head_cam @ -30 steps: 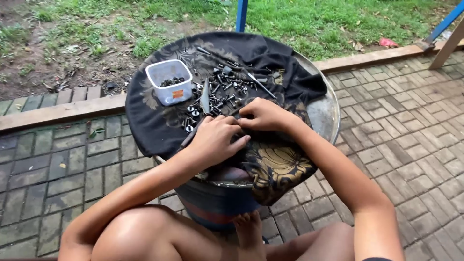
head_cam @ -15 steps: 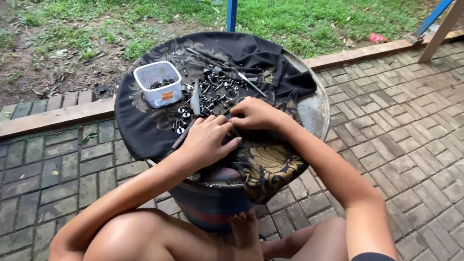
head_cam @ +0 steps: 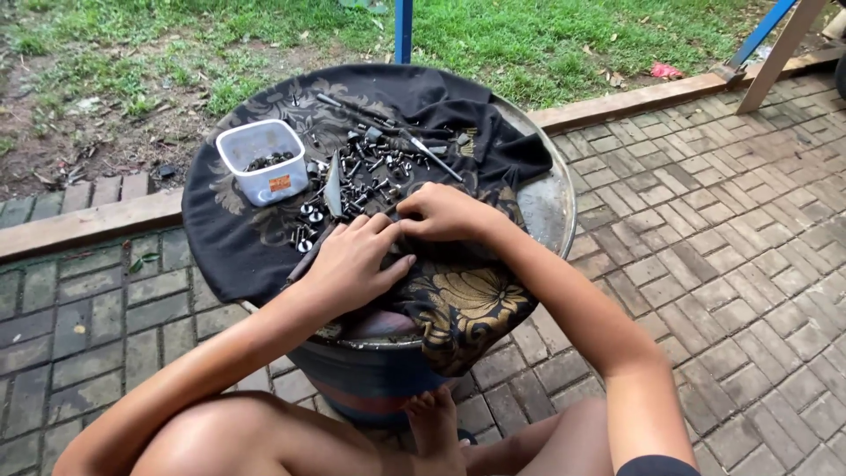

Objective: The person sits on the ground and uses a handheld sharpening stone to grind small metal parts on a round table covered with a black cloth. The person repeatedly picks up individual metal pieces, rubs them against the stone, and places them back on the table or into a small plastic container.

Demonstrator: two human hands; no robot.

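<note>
A black cloth with a gold flower pattern (head_cam: pixel 256 238) covers the top of a round metal drum (head_cam: pixel 555 203). On it lies a heap of bolts, screws and small metal parts (head_cam: pixel 366 172). My left hand (head_cam: pixel 352 257) rests flat on the cloth at the near edge of the heap, fingers stretched toward it, over a dark slim tool (head_cam: pixel 300 264) that pokes out beside the wrist. My right hand (head_cam: pixel 445 211) is just right of it, fingers curled down at the heap; what they pinch is hidden.
A white plastic tub (head_cam: pixel 263 160) with dark small parts stands on the cloth at the left. Long thin tools (head_cam: pixel 423 148) lie at the back. Brick paving (head_cam: pixel 723 229) surrounds the drum; grass (head_cam: pixel 529 44), a blue post (head_cam: pixel 404 31) and a wooden kerb (head_cam: pixel 88 225) lie beyond. My knees and a foot (head_cam: pixel 436 427) are below.
Both hands stay at the near side of the heap with only small finger movements. The view has shifted slightly.
</note>
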